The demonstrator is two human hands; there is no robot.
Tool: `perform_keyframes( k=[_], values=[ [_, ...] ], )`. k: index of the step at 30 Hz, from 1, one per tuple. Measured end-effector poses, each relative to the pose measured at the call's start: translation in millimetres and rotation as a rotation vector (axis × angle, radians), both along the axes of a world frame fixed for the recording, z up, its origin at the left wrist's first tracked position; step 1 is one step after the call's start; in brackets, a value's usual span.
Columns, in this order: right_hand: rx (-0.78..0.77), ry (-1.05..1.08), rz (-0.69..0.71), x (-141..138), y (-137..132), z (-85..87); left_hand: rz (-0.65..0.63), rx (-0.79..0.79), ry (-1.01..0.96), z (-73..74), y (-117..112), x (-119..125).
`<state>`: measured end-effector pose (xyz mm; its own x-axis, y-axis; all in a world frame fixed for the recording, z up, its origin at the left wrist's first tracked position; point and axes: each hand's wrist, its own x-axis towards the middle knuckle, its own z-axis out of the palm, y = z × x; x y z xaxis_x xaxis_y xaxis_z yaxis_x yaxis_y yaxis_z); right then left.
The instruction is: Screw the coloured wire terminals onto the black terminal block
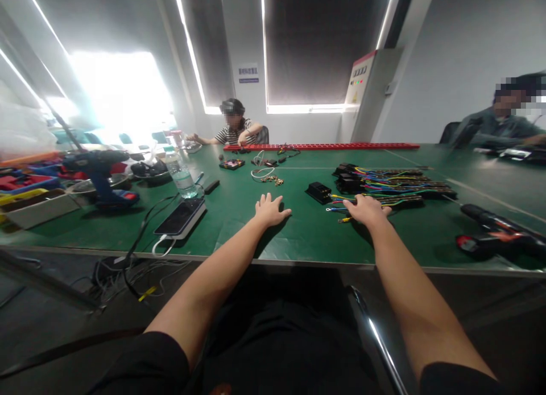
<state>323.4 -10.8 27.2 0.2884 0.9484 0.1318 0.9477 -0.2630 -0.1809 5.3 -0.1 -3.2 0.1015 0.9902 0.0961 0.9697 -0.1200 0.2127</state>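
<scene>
My left hand [271, 211] is open on the green table [230, 230], fingers spread and nothing held. Ahead of it lies a small pile of brass-coloured pieces [275, 180]. My right hand [369, 210] is closed over a few coloured wires [336, 201], some ending in ring terminals that stick out to its left. Its fingertips are partly hidden. Just left of these wire ends sits a black box-shaped module [319, 193]. Behind my right hand, several more black modules [347, 179] lie together, their bundled wires [396, 183] running right.
A black power drill [499, 233] lies at right. On the left are a power bank [181, 218] with a white cable, a water bottle [182, 176], a blue drill [102, 181] and parts bins [38, 204]. A long red strip [324, 147] lies near a co-worker [236, 130]; another person sits right.
</scene>
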Motion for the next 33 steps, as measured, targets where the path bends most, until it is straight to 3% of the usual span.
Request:
perform_keyframes(
  k=[33],
  values=[
    [-0.026, 0.033, -0.029, 4.6, 5.0, -0.3, -0.073, -0.028, 0.033, 3.0, -3.9, 4.8]
  ],
)
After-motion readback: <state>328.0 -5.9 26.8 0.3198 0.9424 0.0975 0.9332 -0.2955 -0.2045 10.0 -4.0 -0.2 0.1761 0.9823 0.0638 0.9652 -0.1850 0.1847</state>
